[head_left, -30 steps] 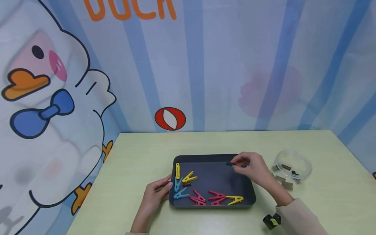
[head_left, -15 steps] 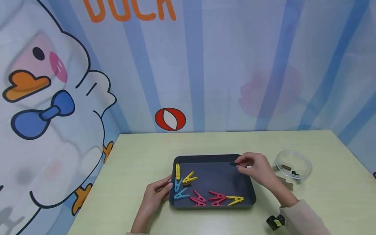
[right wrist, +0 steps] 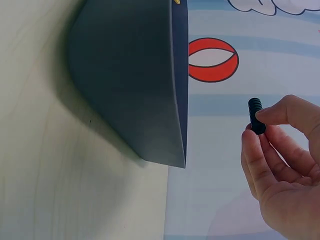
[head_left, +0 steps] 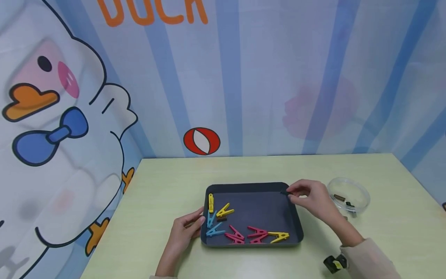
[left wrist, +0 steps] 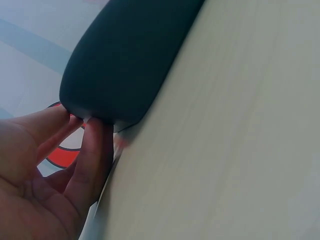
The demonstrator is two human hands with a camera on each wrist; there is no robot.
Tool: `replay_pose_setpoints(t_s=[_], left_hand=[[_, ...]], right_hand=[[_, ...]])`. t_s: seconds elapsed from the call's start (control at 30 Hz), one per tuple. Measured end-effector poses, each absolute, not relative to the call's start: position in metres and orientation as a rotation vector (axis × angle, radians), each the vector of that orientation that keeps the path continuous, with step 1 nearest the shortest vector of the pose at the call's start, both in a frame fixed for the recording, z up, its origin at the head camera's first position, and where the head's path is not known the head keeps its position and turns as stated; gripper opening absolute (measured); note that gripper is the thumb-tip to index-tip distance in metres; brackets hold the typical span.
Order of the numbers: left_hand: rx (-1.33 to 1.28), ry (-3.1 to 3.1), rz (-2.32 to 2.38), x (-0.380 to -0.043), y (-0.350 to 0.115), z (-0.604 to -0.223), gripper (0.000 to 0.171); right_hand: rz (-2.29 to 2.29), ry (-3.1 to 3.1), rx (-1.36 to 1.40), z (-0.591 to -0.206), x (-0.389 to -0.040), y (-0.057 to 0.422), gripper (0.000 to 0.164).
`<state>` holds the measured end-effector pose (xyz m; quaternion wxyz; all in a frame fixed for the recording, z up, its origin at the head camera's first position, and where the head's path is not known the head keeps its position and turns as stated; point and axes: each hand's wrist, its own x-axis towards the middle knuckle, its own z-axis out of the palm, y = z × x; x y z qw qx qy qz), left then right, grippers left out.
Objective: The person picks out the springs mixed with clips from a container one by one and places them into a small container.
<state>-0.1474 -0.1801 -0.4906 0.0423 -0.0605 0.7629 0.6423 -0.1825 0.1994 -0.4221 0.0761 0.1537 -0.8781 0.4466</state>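
My right hand (head_left: 311, 197) pinches a small black coil spring (right wrist: 256, 116) between thumb and fingertips. It is close over the back right corner of the dark grey tray (head_left: 254, 187); in the right wrist view the spring shows beside the tray's outer wall. At the tray's left edge my left hand (head_left: 185, 229) grips the rim, thumb on top and fingers against the outer wall (left wrist: 115, 65). Inside lie yellow clips (head_left: 225, 210), blue clips (head_left: 215, 231) and pink clips (head_left: 256, 232). Another dark spring (head_left: 221, 219) rests among them on the left.
A clear round dish (head_left: 348, 186) with a few springs stands right of the tray, behind my right forearm. Part of the things near it is hidden by the arm. A patterned backdrop (head_left: 258, 77) rises behind the table (head_left: 167, 182).
My right hand has moved right with the spring, from above the tray's inside to its back right corner. The left hand and the clips have stayed in place.
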Motion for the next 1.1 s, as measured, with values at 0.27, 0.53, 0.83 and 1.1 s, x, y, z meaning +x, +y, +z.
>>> replay_pose_setpoints(t_s=[0.27, 0.53, 0.83, 1.1], left_hand=[[-0.180, 2.364, 1.950, -0.148, -0.179, -0.489, 0.037], [-0.189, 2.386, 1.932, -0.149, -0.178, -0.489, 0.037], [-0.190, 2.379, 1.931, -0.148, -0.178, -0.490, 0.038], [-0.194, 2.378, 1.937, -0.147, -0.178, -0.490, 0.037]], right_hand=[[1.351, -2.605, 0.457, -0.418, -0.182, 0.208, 0.016], [1.331, -2.592, 0.443, -0.419, -0.180, 0.217, 0.016], [1.328, -2.569, 0.401, -0.412, -0.175, 0.229, 0.016], [1.319, -2.579, 0.343, -0.412, -0.172, 0.241, 0.016]])
